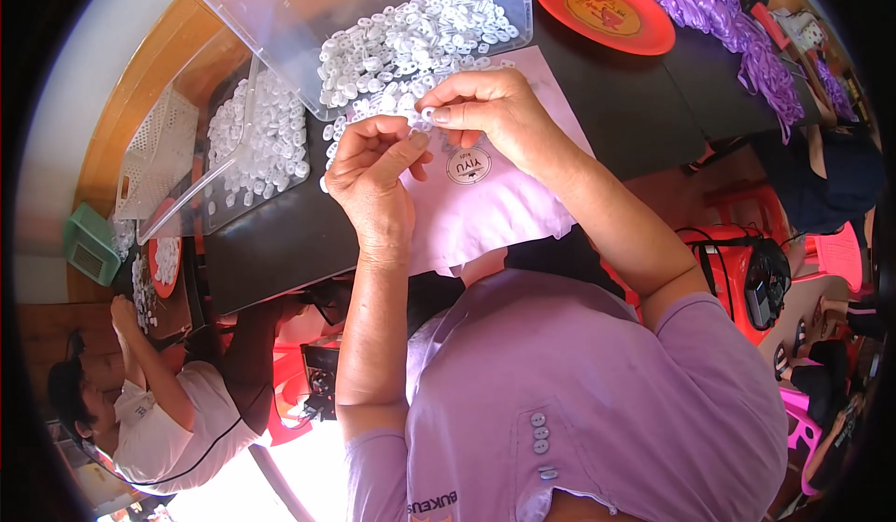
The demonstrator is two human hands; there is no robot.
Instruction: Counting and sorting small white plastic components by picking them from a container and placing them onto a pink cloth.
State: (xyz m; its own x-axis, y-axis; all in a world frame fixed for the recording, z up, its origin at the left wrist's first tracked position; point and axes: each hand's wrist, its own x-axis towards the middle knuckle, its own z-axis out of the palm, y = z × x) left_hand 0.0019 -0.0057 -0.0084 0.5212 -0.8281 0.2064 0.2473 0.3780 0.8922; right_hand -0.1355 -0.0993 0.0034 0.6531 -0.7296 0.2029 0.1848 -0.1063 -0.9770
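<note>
My right hand (499,111) pinches a small white plastic piece (427,114) with a hole in it, between thumb and index finger. Close beside it, my left hand (373,172) has thumb and index finger drawn together; what lies between them is too small to make out. Both hands are above a pink cloth (504,200) with a round printed mark, which hangs over the table's near edge. Just beyond my fingers, loose white pieces (387,102) lie on the cloth, in front of a clear plastic bin (322,64) holding a heap of similar pieces.
Left of the bin, a second clear container (196,190) holds more white pieces. A red plate (653,36) and purple ribbon-like strips (719,18) lie at the far right of the dark table (607,102). Another person (177,419) sits at the lower left, near a green basket (91,246).
</note>
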